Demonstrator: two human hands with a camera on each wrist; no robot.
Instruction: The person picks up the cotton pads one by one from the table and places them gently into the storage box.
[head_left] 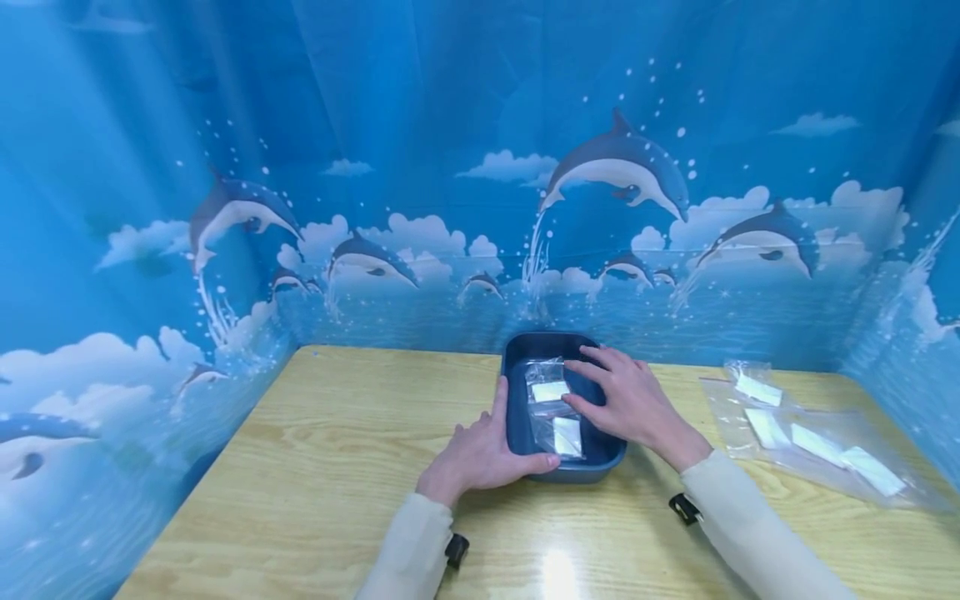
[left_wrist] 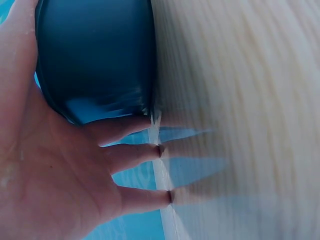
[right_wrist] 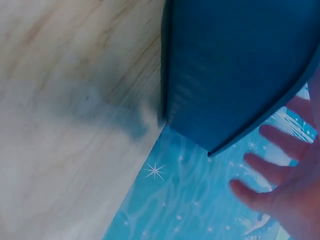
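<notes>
the dark tub (head_left: pixel 581 477) is touched at its left side by the left hand (head_left: pixel 483 458), grip spread; over its right side the right hand (head_left: pixel 633 397) is held, grip spread. 2 clear bags (head_left: pixel 551 390) are contained inside; other bags (head_left: pixel 817 444) are seen right of the tub.

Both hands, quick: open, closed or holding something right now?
Left hand: open, thumb and fingers spread against the bin.
Right hand: open, fingers apart over the bin, nothing visibly held.
</notes>
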